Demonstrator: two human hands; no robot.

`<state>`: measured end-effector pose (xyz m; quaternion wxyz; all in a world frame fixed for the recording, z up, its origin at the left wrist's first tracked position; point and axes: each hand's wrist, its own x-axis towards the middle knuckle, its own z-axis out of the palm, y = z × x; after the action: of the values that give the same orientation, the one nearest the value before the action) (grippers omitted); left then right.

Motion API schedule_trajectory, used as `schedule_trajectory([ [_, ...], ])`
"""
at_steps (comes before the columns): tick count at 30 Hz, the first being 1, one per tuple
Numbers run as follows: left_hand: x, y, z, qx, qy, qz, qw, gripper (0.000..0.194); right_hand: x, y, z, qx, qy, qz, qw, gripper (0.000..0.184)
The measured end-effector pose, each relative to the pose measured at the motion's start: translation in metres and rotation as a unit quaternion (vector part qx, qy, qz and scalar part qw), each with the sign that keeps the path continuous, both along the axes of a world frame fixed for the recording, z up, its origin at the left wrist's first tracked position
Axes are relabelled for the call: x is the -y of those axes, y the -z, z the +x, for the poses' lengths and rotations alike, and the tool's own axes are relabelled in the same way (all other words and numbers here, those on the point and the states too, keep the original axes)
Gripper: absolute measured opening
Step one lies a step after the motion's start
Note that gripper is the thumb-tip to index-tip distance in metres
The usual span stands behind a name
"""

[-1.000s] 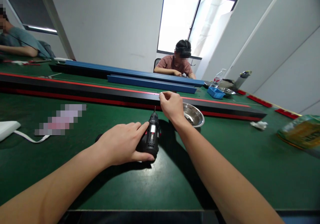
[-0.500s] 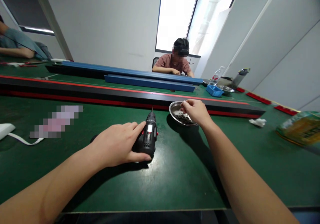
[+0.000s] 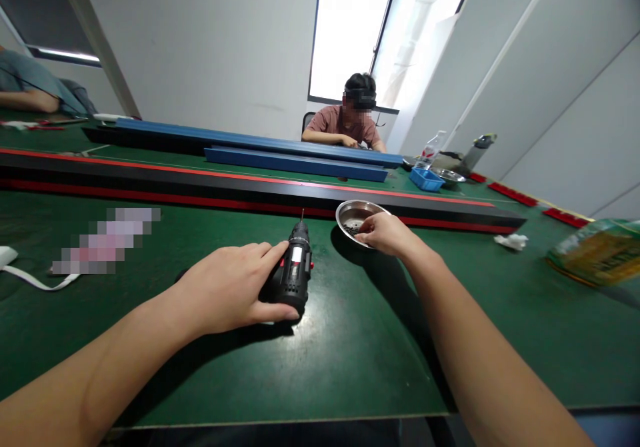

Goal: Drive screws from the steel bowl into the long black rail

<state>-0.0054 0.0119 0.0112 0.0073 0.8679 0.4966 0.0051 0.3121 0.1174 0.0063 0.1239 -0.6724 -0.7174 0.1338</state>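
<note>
My left hand (image 3: pixel 227 286) is wrapped round a black cordless drill (image 3: pixel 296 275) lying on its side on the green table. Its thin bit points away from me, toward the long black bar with red edges (image 3: pixel 240 186). At the right, my right hand (image 3: pixel 384 232) reaches down into a round metal bowl (image 3: pixel 361 207). Its fingers are pinched together among small dark pieces (image 3: pixel 351 229), too small to name surely. What sits between the fingertips is hidden.
Blue bars (image 3: pixel 295 165) lie beyond the black one. Across the table sits a person (image 3: pixel 343 124). A blue basket (image 3: pixel 426 179) and a plastic bottle (image 3: pixel 431 150) stand at the back right. A crumpled tissue (image 3: pixel 511 242) and a yellow-green bag (image 3: pixel 597 252) lie to the right.
My right hand has lowered deeper into the bowl, fingers now down at the small pieces. The left hand stays on the drill. The whole view has shifted slightly.
</note>
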Motion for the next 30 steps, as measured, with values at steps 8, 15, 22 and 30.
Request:
schedule_trajectory([
  [8,0.0030,-0.0007,-0.0001,0.017,0.004,0.001,1.000,0.094,-0.0010,-0.0001,-0.0029,0.027,-0.005,0.033,0.999,0.014],
  [15,0.0035,-0.0011,-0.0008,0.018,0.007,0.000,1.000,0.093,0.0020,-0.0020,-0.0050,0.026,0.008,0.053,0.998,0.018],
  [22,0.0039,-0.0014,-0.0008,0.026,0.011,0.001,1.000,0.092,-0.0013,0.0027,-0.0053,0.035,0.014,0.096,0.995,0.022],
  [30,0.0047,-0.0020,-0.0004,0.026,0.008,-0.007,1.000,0.091,-0.0054,0.0065,-0.0041,0.058,0.046,0.098,0.992,0.024],
])
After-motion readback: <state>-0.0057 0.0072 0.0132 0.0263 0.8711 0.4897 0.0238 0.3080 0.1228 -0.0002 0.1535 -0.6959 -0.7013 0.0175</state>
